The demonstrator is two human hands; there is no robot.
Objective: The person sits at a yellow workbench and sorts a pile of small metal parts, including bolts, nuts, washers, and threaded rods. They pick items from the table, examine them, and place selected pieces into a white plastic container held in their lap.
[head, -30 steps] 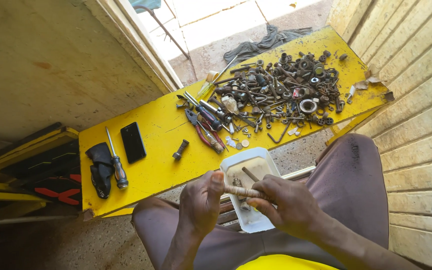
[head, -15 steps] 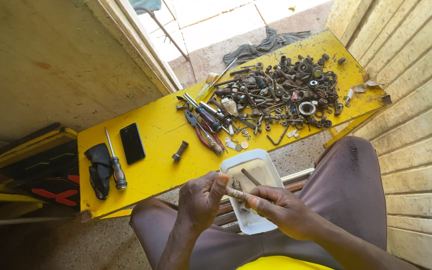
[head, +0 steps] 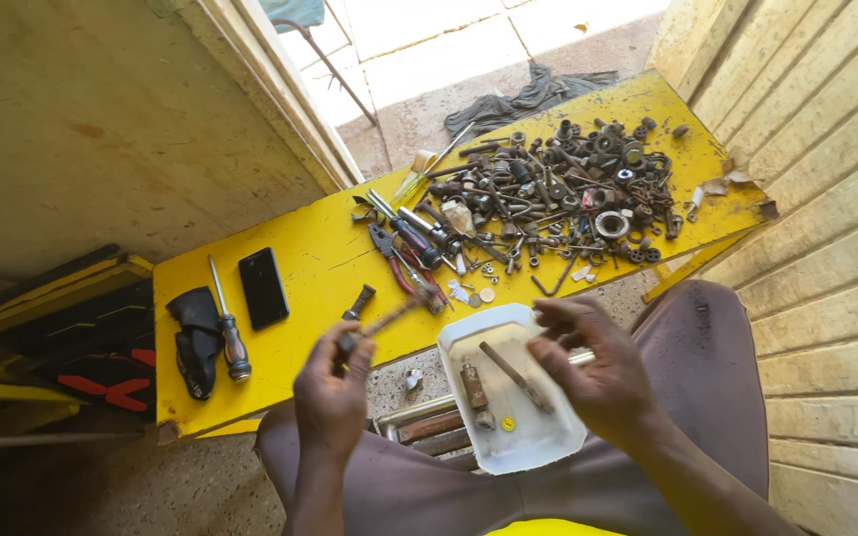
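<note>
Rusty bolt, blurred, pinched at its lower end in the left hand's clenched grip beside the white tray on the lap, below the yellow worktop; right hand open, empty, above the tray's few parts: a sorting step, apparently, calling next for careful placement.

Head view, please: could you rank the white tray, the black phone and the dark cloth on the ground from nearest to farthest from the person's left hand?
From the left hand:
1. White tray, just to its right, on the lap.
2. Black phone, up and left, on the yellow table.
3. Dark cloth, far beyond the table, on the ground.
</note>
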